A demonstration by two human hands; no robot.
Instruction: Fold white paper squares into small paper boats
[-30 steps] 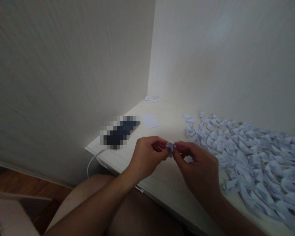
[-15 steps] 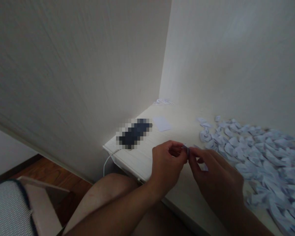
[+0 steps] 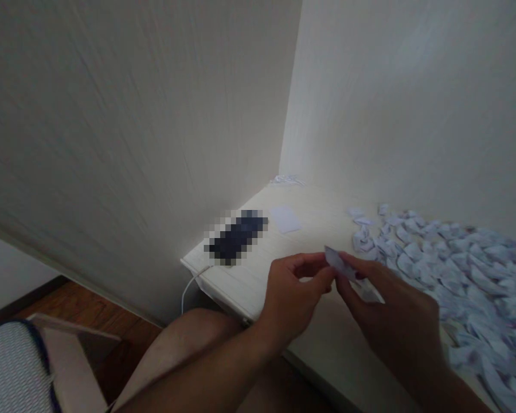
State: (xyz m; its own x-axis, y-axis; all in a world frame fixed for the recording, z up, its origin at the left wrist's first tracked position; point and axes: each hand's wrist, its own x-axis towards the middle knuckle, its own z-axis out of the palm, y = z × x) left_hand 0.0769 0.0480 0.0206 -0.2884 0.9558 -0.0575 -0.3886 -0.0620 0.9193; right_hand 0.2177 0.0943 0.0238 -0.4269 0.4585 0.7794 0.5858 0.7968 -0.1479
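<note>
A small folded piece of white paper [image 3: 340,265] is pinched between my two hands above the table. My left hand [image 3: 294,292] grips its left side with thumb and forefinger. On the other side, the fingertips of my right hand [image 3: 389,304] are closed on the paper. Many folded white paper pieces [image 3: 460,258] lie heaped beyond and beside my right hand. Behind my left hand a flat sheet of white paper [image 3: 285,219] rests on the table [image 3: 258,275].
A blurred dark object [image 3: 238,236] lies near the table's left edge, with a white cable [image 3: 189,289] hanging beside it. Thin white strips [image 3: 287,180] sit in the far corner, where two walls meet. A mesh-covered seat [image 3: 15,367] stands at lower left.
The folded paper has turned so that more of its flat face shows. My right hand has shifted slightly right and down, and its fingers have spread a little.
</note>
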